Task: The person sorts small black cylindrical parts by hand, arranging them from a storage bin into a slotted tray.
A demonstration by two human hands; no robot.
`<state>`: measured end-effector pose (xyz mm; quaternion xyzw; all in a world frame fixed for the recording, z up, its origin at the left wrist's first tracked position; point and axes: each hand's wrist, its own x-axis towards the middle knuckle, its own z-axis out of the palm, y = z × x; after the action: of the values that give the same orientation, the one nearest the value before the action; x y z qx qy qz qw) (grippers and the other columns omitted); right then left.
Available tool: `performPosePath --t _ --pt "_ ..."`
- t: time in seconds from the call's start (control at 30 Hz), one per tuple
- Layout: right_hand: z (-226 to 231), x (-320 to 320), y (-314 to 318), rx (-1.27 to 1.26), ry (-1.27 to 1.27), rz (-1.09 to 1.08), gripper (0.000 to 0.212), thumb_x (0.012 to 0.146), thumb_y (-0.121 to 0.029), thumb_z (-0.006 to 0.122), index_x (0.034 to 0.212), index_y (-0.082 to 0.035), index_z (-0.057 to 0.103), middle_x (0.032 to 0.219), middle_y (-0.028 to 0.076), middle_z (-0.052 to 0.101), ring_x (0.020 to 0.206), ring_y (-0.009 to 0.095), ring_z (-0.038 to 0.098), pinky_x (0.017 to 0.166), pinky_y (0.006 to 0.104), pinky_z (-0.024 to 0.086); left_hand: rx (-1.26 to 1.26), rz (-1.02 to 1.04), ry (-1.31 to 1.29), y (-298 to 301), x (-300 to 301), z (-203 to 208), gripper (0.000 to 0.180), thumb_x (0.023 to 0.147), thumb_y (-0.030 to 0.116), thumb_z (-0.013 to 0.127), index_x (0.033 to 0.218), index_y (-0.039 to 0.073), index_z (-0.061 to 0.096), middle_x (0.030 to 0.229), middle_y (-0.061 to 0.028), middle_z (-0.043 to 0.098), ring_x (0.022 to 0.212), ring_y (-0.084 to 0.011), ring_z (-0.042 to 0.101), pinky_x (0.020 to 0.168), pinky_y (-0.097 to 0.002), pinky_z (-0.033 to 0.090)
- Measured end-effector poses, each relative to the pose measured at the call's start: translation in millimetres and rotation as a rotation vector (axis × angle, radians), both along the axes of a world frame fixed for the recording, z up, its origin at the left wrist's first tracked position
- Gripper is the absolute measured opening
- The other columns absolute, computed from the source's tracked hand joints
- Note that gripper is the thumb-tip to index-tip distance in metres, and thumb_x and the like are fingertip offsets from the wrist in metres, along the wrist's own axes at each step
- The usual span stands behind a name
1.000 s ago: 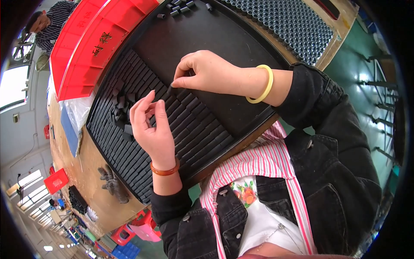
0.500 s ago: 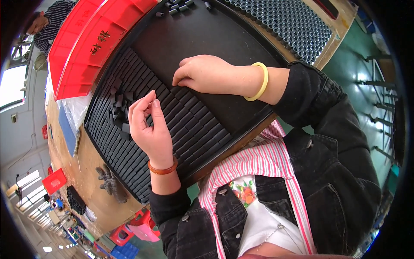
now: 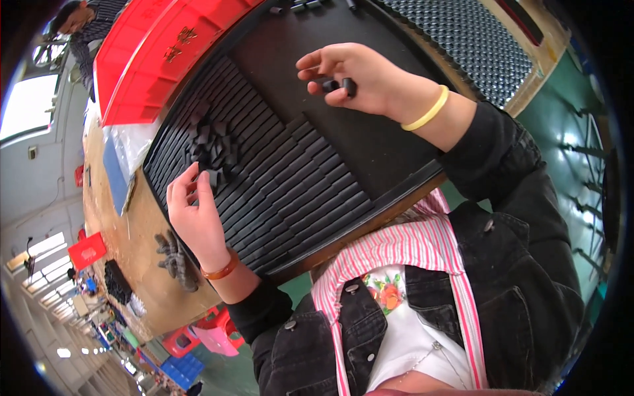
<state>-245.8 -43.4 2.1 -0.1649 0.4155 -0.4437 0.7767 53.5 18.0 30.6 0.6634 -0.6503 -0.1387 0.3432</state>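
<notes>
My right hand (image 3: 360, 78) is above the bare part of a black tray (image 3: 274, 63), its fingers curled around short black tubes (image 3: 349, 86); at least two show between thumb and fingers. At the left, my left hand (image 3: 198, 218) hovers with bent fingers by a loose heap of black tubes (image 3: 214, 146). A small gap shows between its thumb and forefinger, and I see nothing held there. Under the heap, black tubes lie end to end in tight rows (image 3: 297, 178) over the tray's left and near part.
A red bin (image 3: 155, 63) stands beyond the tray's left side. Metallic round parts in close rows (image 3: 472, 46) sit at the far right. Grey gloves (image 3: 177, 263) and a blue sheet (image 3: 116, 175) lie on the wooden table (image 3: 142, 284). Another person (image 3: 86, 33) is at the far left.
My right hand has lifted off the edge of the rows toward the far right, and tubes now show in it. My left hand has shifted left and nearer me, beside the heap.
</notes>
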Motion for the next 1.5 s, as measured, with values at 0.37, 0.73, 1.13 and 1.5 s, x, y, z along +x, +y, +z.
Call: performPosePath --t 0.37,0.73,1.13,1.5 --pt "-4.8 3.4 5.2 -0.114 -0.082 0.129 0.040 0.079 0.008 0.047 0.118 0.002 0.054 0.115 0.014 0.057 0.102 0.023 0.061 0.091 0.0312 0.051 0.243 0.082 -0.107 7.9 42.5 -17.3 0.037 0.081 0.018 0.076 0.111 0.000 0.064 0.106 -0.0099 0.061 0.086 -0.0206 0.062 0.077 -0.0318 0.050" --pt "-6.5 7.4 7.0 -0.425 0.151 0.309 0.036 0.103 -0.032 0.048 0.111 0.001 0.062 0.086 0.006 0.065 0.052 0.004 0.045 0.043 0.0184 0.033 0.192 -0.155 0.551 13.0 -51.6 15.0 0.020 0.083 -0.006 0.072 0.095 0.003 0.059 0.085 0.0041 0.051 0.071 -0.0014 0.045 0.064 -0.0151 0.037" --pt "4.3 15.5 18.8 -0.653 0.397 0.592 0.027 0.098 -0.029 0.056 0.097 -0.002 0.061 0.078 0.001 0.055 0.066 0.009 0.050 0.062 0.0252 0.044 0.098 -0.205 0.673 8.6 -99.4 -8.8 0.023 0.088 -0.003 0.067 0.110 0.000 0.061 0.099 -0.0014 0.059 0.079 -0.0049 0.055 0.071 -0.0159 0.045" --pt "-6.8 15.8 16.1 -0.955 0.696 0.474 0.022 0.094 -0.022 0.061 0.094 0.000 0.062 0.087 0.013 0.064 0.082 0.024 0.060 0.076 0.0351 0.048 -0.267 -0.358 -0.218 4.1 -94.1 -13.3 0.037 0.079 0.004 0.075 0.115 0.003 0.066 0.113 -0.0122 0.059 0.102 -0.0274 0.059 0.086 -0.0364 0.050"
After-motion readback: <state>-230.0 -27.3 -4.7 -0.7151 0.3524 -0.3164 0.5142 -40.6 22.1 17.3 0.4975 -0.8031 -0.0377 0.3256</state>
